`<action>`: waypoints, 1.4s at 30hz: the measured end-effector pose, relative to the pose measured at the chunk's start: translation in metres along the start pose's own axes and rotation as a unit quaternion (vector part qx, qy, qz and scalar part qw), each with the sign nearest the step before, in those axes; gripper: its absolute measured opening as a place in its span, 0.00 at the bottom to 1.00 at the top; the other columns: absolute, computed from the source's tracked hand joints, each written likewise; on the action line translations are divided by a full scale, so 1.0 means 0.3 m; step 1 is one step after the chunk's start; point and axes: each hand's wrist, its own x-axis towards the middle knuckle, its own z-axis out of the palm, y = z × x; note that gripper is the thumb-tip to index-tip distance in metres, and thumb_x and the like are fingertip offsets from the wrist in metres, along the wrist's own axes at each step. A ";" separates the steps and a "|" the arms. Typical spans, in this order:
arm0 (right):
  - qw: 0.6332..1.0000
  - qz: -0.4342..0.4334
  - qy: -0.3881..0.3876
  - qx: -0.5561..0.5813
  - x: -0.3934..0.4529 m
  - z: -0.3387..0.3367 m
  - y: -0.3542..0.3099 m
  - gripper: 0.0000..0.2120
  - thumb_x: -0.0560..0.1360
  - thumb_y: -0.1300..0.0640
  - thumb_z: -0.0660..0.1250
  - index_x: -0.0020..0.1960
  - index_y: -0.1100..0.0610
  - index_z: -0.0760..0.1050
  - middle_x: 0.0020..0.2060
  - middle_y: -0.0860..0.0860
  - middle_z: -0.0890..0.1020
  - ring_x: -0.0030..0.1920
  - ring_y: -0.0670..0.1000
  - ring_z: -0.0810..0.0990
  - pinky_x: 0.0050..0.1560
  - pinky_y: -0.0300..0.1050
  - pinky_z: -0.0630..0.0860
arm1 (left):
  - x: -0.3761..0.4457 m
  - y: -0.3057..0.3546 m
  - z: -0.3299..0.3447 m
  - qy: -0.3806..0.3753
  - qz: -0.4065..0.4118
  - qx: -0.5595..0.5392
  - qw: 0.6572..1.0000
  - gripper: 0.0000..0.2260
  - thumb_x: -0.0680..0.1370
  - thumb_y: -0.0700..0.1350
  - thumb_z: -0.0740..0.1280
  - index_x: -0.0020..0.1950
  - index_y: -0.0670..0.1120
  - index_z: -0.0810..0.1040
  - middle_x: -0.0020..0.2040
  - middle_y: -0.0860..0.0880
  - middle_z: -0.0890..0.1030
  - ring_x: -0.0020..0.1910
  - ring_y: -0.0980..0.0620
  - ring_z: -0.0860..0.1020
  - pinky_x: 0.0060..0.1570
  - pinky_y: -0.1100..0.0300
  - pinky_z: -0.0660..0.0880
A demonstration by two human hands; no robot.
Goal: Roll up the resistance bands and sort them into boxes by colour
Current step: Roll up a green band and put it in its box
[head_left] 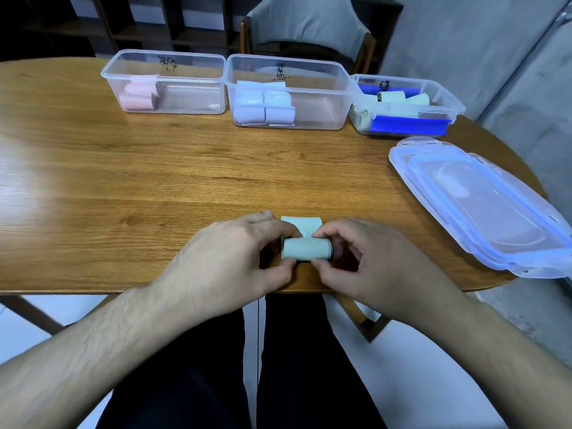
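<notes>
Head view: left hand (235, 252) and right hand (368, 261) each pinch an end of the green band (305, 248), nearly rolled. It looks light, soft and springy; keep the grip on both ends.

Mint-green band (305, 247); pink rolls (139, 96); pale lilac rolls (263, 103); wood-grain table (154, 181).

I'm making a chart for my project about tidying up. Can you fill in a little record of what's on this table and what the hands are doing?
left hand: grips the left end of the green band
right hand: grips its right end
green band: mostly rolled, a short flat tail left, near the table's front edge
left box: pink rolls
middle box: pale lilac rolls
right box: pale green rolls, blue clips
lids: stacked on the right
table: wooden
</notes>
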 end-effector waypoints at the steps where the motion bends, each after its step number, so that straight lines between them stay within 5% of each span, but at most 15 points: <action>1: 1.000 0.001 0.002 0.004 0.001 0.000 0.001 0.13 0.73 0.47 0.70 0.56 0.45 0.75 0.38 0.41 0.75 0.42 0.38 0.73 0.41 0.30 0.65 | 0.003 -0.001 -0.001 -0.002 -0.002 0.000 1.000 0.19 0.72 0.63 0.59 0.60 0.61 0.77 0.48 0.60 0.77 0.43 0.58 0.78 0.44 0.52 0.78; 9: 1.000 -0.006 0.006 -0.011 0.007 0.005 0.002 0.13 0.73 0.48 0.70 0.54 0.42 0.70 0.39 0.43 0.74 0.41 0.41 0.73 0.39 0.33 0.65 | 0.025 -0.018 -0.005 -0.015 -0.004 -0.014 1.000 0.18 0.75 0.61 0.63 0.65 0.62 0.74 0.50 0.62 0.76 0.43 0.64 0.72 0.47 0.62 0.73; 19: 1.000 0.016 0.011 -0.009 0.041 0.003 0.023 0.15 0.74 0.43 0.67 0.61 0.40 0.74 0.42 0.42 0.75 0.44 0.43 0.74 0.41 0.35 0.66 | 0.021 -0.015 0.003 -0.001 0.013 0.002 1.000 0.16 0.76 0.59 0.62 0.64 0.64 0.69 0.51 0.63 0.71 0.47 0.60 0.75 0.45 0.51 0.78; 30: 0.999 0.002 0.028 -0.040 0.056 -0.001 0.025 0.13 0.75 0.47 0.69 0.57 0.42 0.72 0.44 0.43 0.73 0.43 0.40 0.71 0.39 0.33 0.62 | 0.060 -0.035 0.010 0.015 0.014 0.001 1.000 0.16 0.78 0.56 0.63 0.66 0.61 0.73 0.48 0.63 0.72 0.44 0.61 0.71 0.49 0.54 0.77; 36: 0.999 0.004 0.032 -0.029 0.075 0.001 0.036 0.12 0.76 0.48 0.68 0.58 0.42 0.74 0.43 0.43 0.74 0.42 0.40 0.72 0.39 0.32 0.62 | 0.033 -0.027 0.005 0.063 0.024 0.006 0.998 0.18 0.76 0.58 0.59 0.65 0.61 0.72 0.46 0.61 0.75 0.52 0.61 0.76 0.48 0.58 0.77; 42: 0.998 0.007 0.043 -0.034 0.086 -0.002 0.041 0.13 0.76 0.46 0.68 0.60 0.41 0.75 0.45 0.42 0.74 0.44 0.38 0.72 0.41 0.30 0.63 | 0.042 -0.023 0.015 0.035 0.009 0.037 0.999 0.20 0.75 0.60 0.58 0.68 0.62 0.70 0.45 0.61 0.69 0.49 0.53 0.79 0.45 0.51 0.79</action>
